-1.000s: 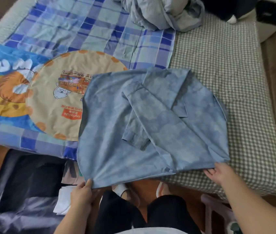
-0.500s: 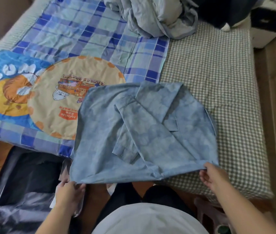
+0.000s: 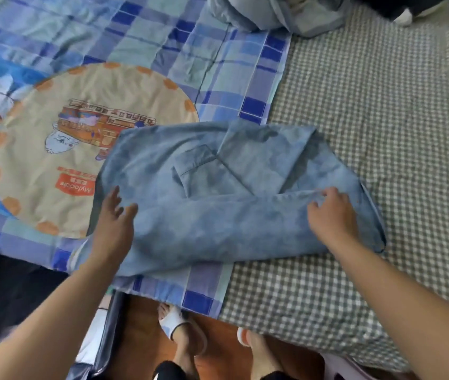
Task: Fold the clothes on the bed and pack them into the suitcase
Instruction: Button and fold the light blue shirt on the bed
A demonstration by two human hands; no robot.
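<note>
While left grip (image 3: 115, 215) lies flat, fingers apart | right grip (image 3: 330, 212) pinches mottled denim shirt (image 3: 217, 198) | checked bedsheet (image 3: 368, 119)

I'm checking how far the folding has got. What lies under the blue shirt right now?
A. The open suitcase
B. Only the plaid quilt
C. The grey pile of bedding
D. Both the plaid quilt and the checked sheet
D: the blue shirt straddles the seam, its left part on the plaid quilt and its right part on the checked sheet.
</note>
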